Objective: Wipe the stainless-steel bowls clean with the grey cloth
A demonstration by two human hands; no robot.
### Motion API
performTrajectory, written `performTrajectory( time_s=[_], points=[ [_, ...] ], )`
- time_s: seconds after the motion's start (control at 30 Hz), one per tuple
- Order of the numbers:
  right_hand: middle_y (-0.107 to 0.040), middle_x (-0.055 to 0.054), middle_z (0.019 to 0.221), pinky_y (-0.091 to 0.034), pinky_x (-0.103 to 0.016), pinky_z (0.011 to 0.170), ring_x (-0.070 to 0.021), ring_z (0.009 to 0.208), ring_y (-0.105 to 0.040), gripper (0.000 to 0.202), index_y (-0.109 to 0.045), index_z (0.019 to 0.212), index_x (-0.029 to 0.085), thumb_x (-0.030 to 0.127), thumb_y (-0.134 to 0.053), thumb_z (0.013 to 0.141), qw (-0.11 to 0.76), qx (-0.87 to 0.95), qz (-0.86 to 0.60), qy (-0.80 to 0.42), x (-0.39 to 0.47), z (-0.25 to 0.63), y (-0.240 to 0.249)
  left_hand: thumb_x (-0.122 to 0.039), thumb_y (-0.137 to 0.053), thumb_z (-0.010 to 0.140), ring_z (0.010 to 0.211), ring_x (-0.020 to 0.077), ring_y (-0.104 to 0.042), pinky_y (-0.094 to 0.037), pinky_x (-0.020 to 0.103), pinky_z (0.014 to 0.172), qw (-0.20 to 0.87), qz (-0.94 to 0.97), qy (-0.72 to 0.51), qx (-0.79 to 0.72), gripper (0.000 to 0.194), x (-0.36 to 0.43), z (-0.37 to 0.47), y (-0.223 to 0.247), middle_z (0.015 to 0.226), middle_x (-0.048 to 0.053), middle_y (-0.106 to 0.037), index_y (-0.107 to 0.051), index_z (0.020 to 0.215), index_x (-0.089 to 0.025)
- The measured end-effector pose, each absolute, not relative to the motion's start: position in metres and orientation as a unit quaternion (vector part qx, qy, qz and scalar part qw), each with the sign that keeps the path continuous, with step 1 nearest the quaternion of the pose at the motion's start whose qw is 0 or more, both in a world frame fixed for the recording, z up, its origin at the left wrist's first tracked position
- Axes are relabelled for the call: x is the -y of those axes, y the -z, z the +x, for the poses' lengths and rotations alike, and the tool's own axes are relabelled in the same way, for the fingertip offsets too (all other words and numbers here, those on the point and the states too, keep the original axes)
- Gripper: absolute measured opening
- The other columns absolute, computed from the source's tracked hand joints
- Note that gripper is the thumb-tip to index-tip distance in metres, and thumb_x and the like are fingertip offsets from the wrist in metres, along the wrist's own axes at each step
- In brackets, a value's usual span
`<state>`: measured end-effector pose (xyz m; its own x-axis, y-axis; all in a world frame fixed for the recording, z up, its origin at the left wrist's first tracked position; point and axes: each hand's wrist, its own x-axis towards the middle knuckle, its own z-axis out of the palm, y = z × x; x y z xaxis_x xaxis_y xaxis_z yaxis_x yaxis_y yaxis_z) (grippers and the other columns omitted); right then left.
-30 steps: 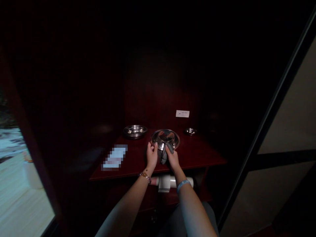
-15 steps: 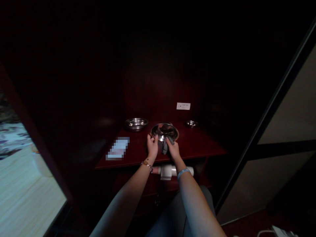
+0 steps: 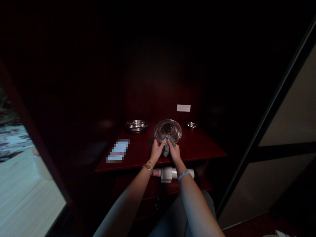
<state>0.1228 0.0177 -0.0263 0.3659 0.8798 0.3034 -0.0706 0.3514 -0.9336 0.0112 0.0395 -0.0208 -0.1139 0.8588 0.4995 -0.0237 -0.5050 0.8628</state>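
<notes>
A shiny metal bowl (image 3: 161, 129) is tilted up above the shelf, its round face towards me. My left hand (image 3: 157, 149) is closed on the lower left of its rim. At the lower right, my right hand (image 3: 174, 151) is closed on a grey cloth (image 3: 166, 150), which is bunched against the rim and hangs down between both hands. The cloth and thumbs cover the bowl's near edge. Fingers behind the bowl are hidden.
On the dark red shelf (image 3: 197, 148) stand a wider metal bowl (image 3: 136, 129) at left and a small metal bowl (image 3: 192, 125) at right. A blurred-out flat object (image 3: 118, 150) lies front left. Below is a white cylindrical object (image 3: 166, 174). A socket plate (image 3: 183, 108) is on the back wall.
The bowl has tipped up and moved slightly right, showing more of its round face. My hands have come closer together at its lower edge, with the cloth between them.
</notes>
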Motion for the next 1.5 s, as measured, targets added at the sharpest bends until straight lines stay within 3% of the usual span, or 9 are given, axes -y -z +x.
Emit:
performTrajectory(
  time_s=[0.07, 0.2, 0.37, 0.47, 0.57, 0.7, 0.93, 1.4, 1.5],
  points=[
    [-0.076, -0.008, 0.082, -0.051, -0.030, 0.077, -0.0222, 0.081, -0.069, 0.051, -0.076, 0.092, 0.012, 0.057, -0.067, 0.072, 0.687, 0.456, -0.452, -0.340, -0.017, 0.123, 0.026, -0.041, -0.067, 0.079, 0.089, 0.0214, -0.067, -0.051, 0.035, 0.086, 0.338, 0.574, -0.655, -0.357, 0.033, -0.042, 0.012, 0.023, 0.095, 0.010, -0.070, -0.053, 0.097, -0.017],
    [-0.075, -0.007, 0.081, -0.051, -0.028, 0.076, -0.0211, 0.080, -0.068, 0.052, -0.075, 0.093, 0.011, 0.058, -0.067, 0.072, 0.676, 0.475, -0.450, -0.339, -0.015, 0.122, 0.024, -0.037, -0.062, 0.084, 0.112, 0.0227, -0.063, -0.045, 0.037, 0.101, 0.342, 0.546, -0.682, -0.346, 0.049, -0.043, 0.012, 0.021, 0.124, 0.016, -0.064, -0.044, 0.125, -0.016],
    [-0.075, -0.008, 0.086, -0.049, -0.026, 0.074, -0.0187, 0.079, -0.065, 0.054, -0.074, 0.094, 0.011, 0.059, -0.066, 0.073, 0.686, 0.477, -0.442, -0.327, -0.015, 0.123, 0.023, -0.035, -0.056, 0.089, 0.108, 0.0220, -0.065, -0.050, 0.035, 0.094, 0.322, 0.502, -0.712, -0.371, 0.058, -0.039, 0.008, 0.016, 0.123, 0.017, -0.063, -0.032, 0.138, -0.016],
    [-0.074, -0.007, 0.084, -0.047, -0.025, 0.071, -0.0175, 0.077, -0.064, 0.054, -0.073, 0.090, 0.011, 0.061, -0.066, 0.072, 0.694, 0.464, -0.456, -0.309, -0.019, 0.124, 0.027, -0.038, -0.052, 0.091, 0.090, 0.0194, -0.069, -0.053, 0.032, 0.081, 0.297, 0.496, -0.722, -0.380, 0.050, -0.034, 0.005, 0.014, 0.108, 0.012, -0.068, -0.036, 0.135, -0.019],
    [-0.074, -0.007, 0.083, -0.047, -0.025, 0.070, -0.0176, 0.076, -0.064, 0.053, -0.072, 0.088, 0.011, 0.061, -0.067, 0.071, 0.697, 0.452, -0.454, -0.322, -0.023, 0.126, 0.031, -0.044, -0.051, 0.091, 0.075, 0.0168, -0.066, -0.052, 0.028, 0.070, 0.281, 0.504, -0.712, -0.401, 0.034, -0.031, 0.005, 0.012, 0.089, 0.006, -0.068, -0.051, 0.114, -0.019],
    [-0.075, -0.007, 0.090, -0.049, -0.026, 0.073, -0.0184, 0.081, -0.066, 0.054, -0.072, 0.096, 0.012, 0.059, -0.069, 0.070, 0.711, 0.422, -0.412, -0.382, -0.024, 0.127, 0.032, -0.045, -0.066, 0.080, 0.076, 0.0157, -0.066, -0.052, 0.027, 0.073, 0.356, 0.549, -0.672, -0.345, 0.031, -0.031, 0.011, 0.012, 0.084, 0.004, -0.068, -0.055, 0.091, -0.018],
    [-0.076, -0.007, 0.089, -0.051, -0.029, 0.080, -0.0198, 0.084, -0.068, 0.049, -0.074, 0.096, 0.013, 0.055, -0.073, 0.070, 0.687, 0.451, -0.408, -0.398, -0.023, 0.128, 0.030, -0.036, -0.070, 0.076, 0.076, 0.0144, -0.065, -0.052, 0.028, 0.073, 0.439, 0.540, -0.657, -0.291, 0.036, -0.039, 0.017, 0.017, 0.089, 0.004, -0.068, -0.051, 0.101, -0.018],
    [-0.076, -0.009, 0.095, -0.051, -0.028, 0.079, -0.0201, 0.086, -0.068, 0.055, -0.073, 0.099, 0.011, 0.057, -0.073, 0.070, 0.724, 0.403, -0.406, -0.387, -0.023, 0.126, 0.028, -0.037, -0.058, 0.087, 0.077, 0.0162, -0.067, -0.052, 0.027, 0.071, 0.376, 0.531, -0.689, -0.319, 0.044, -0.031, 0.012, 0.011, 0.092, 0.006, -0.070, -0.047, 0.124, -0.017],
    [-0.076, -0.009, 0.094, -0.051, -0.028, 0.079, -0.0200, 0.086, -0.068, 0.055, -0.073, 0.099, 0.011, 0.058, -0.072, 0.070, 0.720, 0.408, -0.408, -0.386, -0.024, 0.126, 0.029, -0.039, -0.060, 0.086, 0.077, 0.0164, -0.067, -0.053, 0.028, 0.073, 0.352, 0.549, -0.683, -0.329, 0.041, -0.030, 0.012, 0.011, 0.091, 0.006, -0.070, -0.051, 0.120, -0.018]
  ],
)
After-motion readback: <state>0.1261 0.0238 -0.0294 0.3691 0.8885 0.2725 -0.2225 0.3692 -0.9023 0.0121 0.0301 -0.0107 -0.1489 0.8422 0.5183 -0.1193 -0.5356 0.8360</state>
